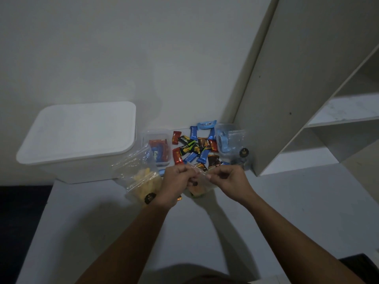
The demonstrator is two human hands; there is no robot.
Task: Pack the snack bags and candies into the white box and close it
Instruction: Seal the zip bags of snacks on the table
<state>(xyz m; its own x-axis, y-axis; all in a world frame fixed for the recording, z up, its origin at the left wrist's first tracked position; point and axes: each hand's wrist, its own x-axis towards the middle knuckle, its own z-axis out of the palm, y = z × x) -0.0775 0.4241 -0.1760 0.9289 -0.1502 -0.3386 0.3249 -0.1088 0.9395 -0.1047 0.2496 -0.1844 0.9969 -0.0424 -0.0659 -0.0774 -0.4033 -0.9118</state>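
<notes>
My left hand (178, 179) and right hand (226, 178) both pinch the top of a small clear plastic snack bag (202, 186); its orange contents are indistinct, partly hidden behind my fingers.

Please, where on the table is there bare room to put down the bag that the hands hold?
Bare table lies right of the right hand, below the shelf unit, and near the front edge beside the forearms. It is crowded between the white box and the shelf unit, where the candies and clear bags lie.
</notes>
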